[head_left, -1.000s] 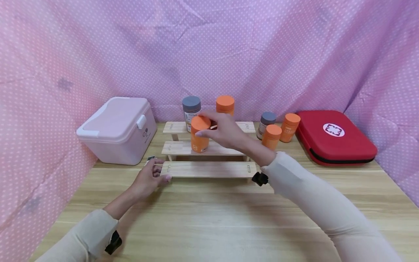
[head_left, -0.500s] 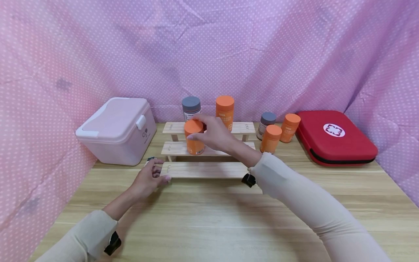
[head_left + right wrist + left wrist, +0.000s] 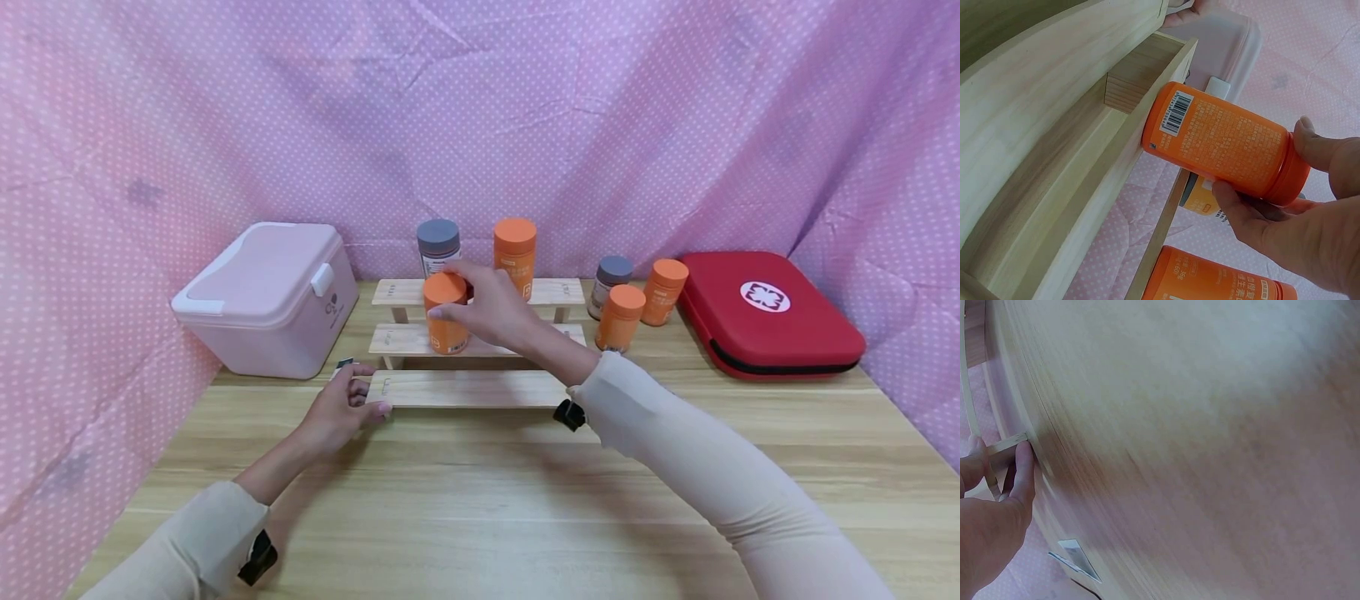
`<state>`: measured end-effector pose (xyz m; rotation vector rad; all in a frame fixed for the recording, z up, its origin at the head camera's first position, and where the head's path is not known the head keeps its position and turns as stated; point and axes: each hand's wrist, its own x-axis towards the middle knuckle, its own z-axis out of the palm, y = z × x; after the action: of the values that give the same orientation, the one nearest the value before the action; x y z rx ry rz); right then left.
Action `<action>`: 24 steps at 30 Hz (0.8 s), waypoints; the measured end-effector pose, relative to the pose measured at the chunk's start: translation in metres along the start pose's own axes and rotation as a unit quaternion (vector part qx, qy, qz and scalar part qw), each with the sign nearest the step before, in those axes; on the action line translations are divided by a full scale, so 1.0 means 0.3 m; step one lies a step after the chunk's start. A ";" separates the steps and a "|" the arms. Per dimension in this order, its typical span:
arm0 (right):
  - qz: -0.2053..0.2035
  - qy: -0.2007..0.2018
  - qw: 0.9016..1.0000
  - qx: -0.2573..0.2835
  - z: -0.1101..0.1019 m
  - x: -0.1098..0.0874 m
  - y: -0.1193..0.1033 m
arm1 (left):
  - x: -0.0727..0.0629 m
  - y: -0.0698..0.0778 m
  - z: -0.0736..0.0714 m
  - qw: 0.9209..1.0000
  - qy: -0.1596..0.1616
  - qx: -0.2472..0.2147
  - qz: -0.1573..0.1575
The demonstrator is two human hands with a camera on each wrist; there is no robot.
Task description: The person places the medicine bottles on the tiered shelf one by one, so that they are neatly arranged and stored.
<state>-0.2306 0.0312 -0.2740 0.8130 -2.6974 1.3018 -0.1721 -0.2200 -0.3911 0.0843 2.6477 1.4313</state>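
My right hand point(image 3: 491, 308) grips an orange pill bottle point(image 3: 447, 325) around its cap and upper side. In the right wrist view the base of this orange bottle point(image 3: 1216, 140) meets the middle shelf of the wooden tiered rack point(image 3: 1110, 181). On the top shelf behind it stand a grey-capped bottle point(image 3: 438, 240), partly hidden by the hand, and another orange bottle point(image 3: 516, 258). My left hand point(image 3: 341, 412) pinches the left end of the rack's bottom step point(image 3: 465, 388); the left wrist view shows thumb and fingers point(image 3: 1024, 472) at that wooden end.
A pale pink lidded box point(image 3: 270, 296) stands at the left. To the right of the rack are two orange bottles point(image 3: 621, 318) and a small grey-capped bottle point(image 3: 611, 285), beside a red zip case point(image 3: 768, 312). Pink dotted cloth point(image 3: 480, 125) hangs behind.
My right hand has moved a little left and down with the orange bottle, onto the middle shelf; over the last half second it barely moves. My left hand has stayed at the rack's end.
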 end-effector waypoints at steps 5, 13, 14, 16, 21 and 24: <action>0.000 0.008 1.000 -0.001 0.001 0.000 -0.003 | 0.001 0.001 -0.002 1.000 0.001 -0.001 0.000; 0.005 0.022 1.000 0.001 0.006 -0.002 -0.002 | -0.001 0.003 -0.003 1.000 -0.005 -0.008 0.005; 0.004 0.023 1.000 0.003 0.006 -0.003 -0.001 | -0.001 0.003 -0.003 1.000 -0.006 -0.008 0.005; 0.003 0.023 1.000 0.007 0.005 -0.006 0.002 | -0.002 0.004 -0.003 1.000 -0.006 -0.009 0.005; 0.008 0.014 1.000 0.018 -0.008 -0.018 0.008 | -0.003 0.005 -0.004 1.000 -0.005 -0.011 0.006; 0.015 0.007 1.000 0.015 -0.030 -0.036 0.010 | -0.004 0.005 -0.005 1.000 -0.005 -0.011 0.004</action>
<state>-0.2242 0.0442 -0.2730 0.7653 -2.6958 1.3512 -0.1712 -0.2205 -0.3890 0.0997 2.6260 1.4585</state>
